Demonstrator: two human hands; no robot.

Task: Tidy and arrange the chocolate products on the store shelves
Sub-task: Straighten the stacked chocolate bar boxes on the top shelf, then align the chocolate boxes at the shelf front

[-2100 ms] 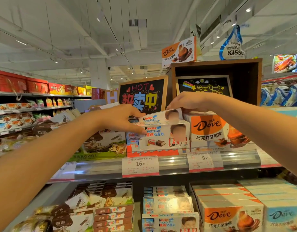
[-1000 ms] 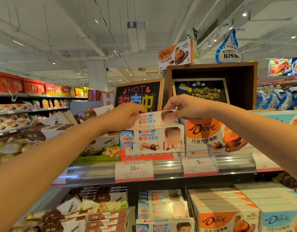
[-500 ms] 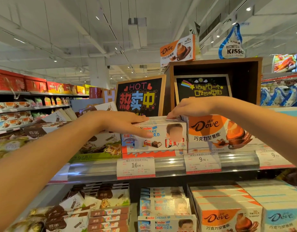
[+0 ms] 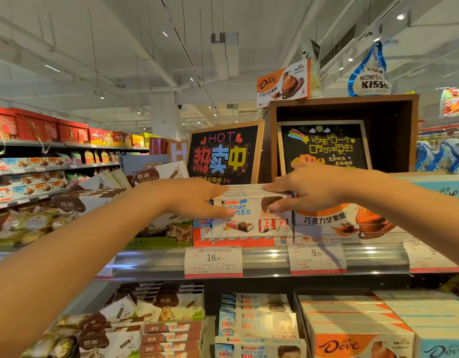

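A row of white Kinder chocolate boxes point(image 4: 249, 215) stands upright on the upper shelf point(image 4: 264, 259), above a 16.90 price tag point(image 4: 213, 260). My left hand point(image 4: 195, 200) grips the row's left top corner, fingers over the top edges and thumb on the front face. At the right top corner my right hand point(image 4: 308, 189) holds the same way, thumb pressed on the front box. Orange Dove boxes point(image 4: 339, 223) stand directly to the right, touching the Kinder row.
Brown-and-white chocolate boxes with a cow print point(image 4: 166, 233) lean to the left of the Kinder row. Behind stand a "HOT" chalkboard sign point(image 4: 224, 153) and a dark wooden display box point(image 4: 388, 135). The lower shelf holds more Kinder boxes point(image 4: 257, 324) and Dove boxes point(image 4: 352, 339).
A Kinder box that both hands held tilted above the row has gone down into the row. Both hands have dropped onto the row's top corners.
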